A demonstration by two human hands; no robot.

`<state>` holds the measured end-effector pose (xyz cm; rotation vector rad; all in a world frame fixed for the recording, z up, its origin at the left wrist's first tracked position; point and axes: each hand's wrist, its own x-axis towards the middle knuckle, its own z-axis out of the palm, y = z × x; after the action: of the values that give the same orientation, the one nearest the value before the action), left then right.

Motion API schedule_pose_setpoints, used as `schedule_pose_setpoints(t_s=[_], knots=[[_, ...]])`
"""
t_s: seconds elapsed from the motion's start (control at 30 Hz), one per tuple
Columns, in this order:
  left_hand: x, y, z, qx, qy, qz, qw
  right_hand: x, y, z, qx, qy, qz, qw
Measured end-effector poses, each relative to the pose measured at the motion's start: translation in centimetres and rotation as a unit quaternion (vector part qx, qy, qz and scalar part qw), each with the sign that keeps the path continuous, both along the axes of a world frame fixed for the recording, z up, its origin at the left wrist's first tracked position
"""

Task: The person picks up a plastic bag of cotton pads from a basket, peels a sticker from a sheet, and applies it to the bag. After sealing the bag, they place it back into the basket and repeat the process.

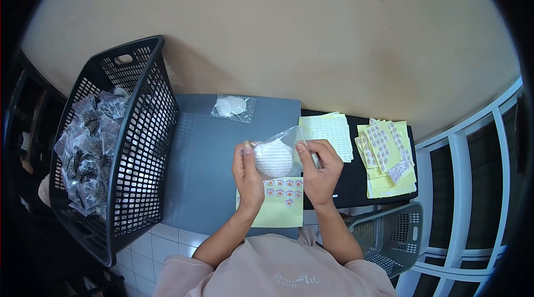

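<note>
Between my hands is a clear plastic bag (297,134) with white round pads (274,159) in it, their surface dimpled. My left hand (248,177) pinches the bag's left side, thumb on top. At its right side, my right hand (321,170) grips the bag between thumb and fingers. Directly below lies a yellow sticker sheet (278,213) with several round orange-and-white stickers along its upper part. Farther back on the grey table (203,158), another clear bag (233,108) with white round discs lies flat.
A tall dark basket (142,146) at the left holds many small clear packets (92,152). Sticker sheets (328,130) and a pile of yellow label sheets (386,158) lie on a black surface at the right. Below it stands a second basket (389,236). A wall rises behind.
</note>
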<state>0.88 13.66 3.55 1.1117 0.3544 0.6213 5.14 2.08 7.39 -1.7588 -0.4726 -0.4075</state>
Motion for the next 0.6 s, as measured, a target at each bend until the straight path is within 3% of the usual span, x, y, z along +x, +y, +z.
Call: schedule_pose_setpoints(t_s=[0.23, 0.3, 0.57, 0.6], knots=[[-0.4, -0.8, -0.4, 0.013, 0.002, 0.046, 0.999, -0.4, 1.0, 0.1, 0.034, -0.001, -0.02, 0.999], [-0.3, -1.0, -0.6, 0.075, 0.006, 0.089, 0.993, -0.9, 1.7, -0.6, 0.013, -0.025, -0.005, 1.0], [-1.4, -0.7, -1.4, 0.052, 0.037, 0.099, 0.993, -2.8, 2.3, -1.7, -0.029, -0.016, 0.028, 0.999], [-1.4, -0.5, -1.4, -0.008, 0.034, 0.076, 0.996, -2.5, 2.0, -1.7, -0.022, 0.012, 0.041, 0.999]])
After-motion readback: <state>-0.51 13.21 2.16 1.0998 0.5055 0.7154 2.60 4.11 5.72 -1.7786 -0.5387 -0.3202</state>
